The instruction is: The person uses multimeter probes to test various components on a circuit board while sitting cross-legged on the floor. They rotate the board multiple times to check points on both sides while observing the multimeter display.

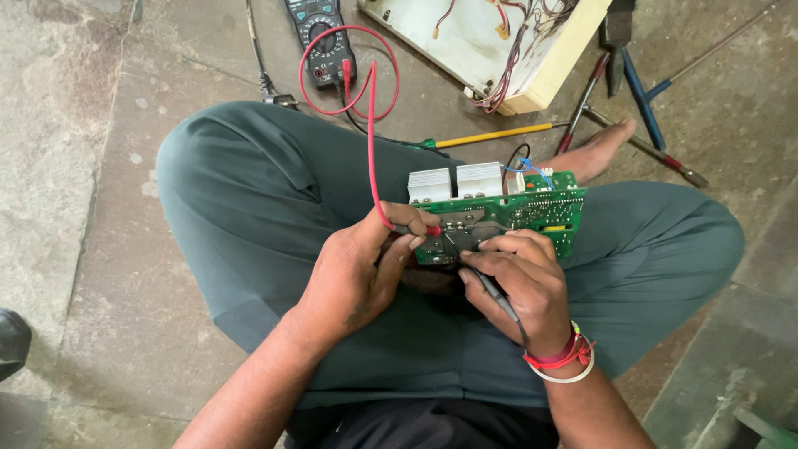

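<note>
Head view: a person sits cross-legged on a stone floor, a green circuit board (499, 218) propped on the lap; every place below is given from that board.
Multimeter (322, 40): well up and left of the board, lying on the floor, its red lead (371, 133) looping down to the board's left edge.
Left hand (357, 274): at the board's lower left corner, thumb and fingers pinched on the red probe (416, 229), tip touching the board.
Right hand (519, 283): just below the board's middle, fingers curled and pressed together around the black probe (495, 291), tip on the board.
Heat sinks (455, 181): white finned blocks standing on the board's top edge.
Risk, slip: the board rests only on the lap, so I judge a probe tip could skid and bridge neighbouring solder points.
Risk, snag: the slack red lead crosses the left knee; a tug could likely pull the probe off its point.
Open chassis (490, 46): up and right of the board, loose wires spilling out.
</note>
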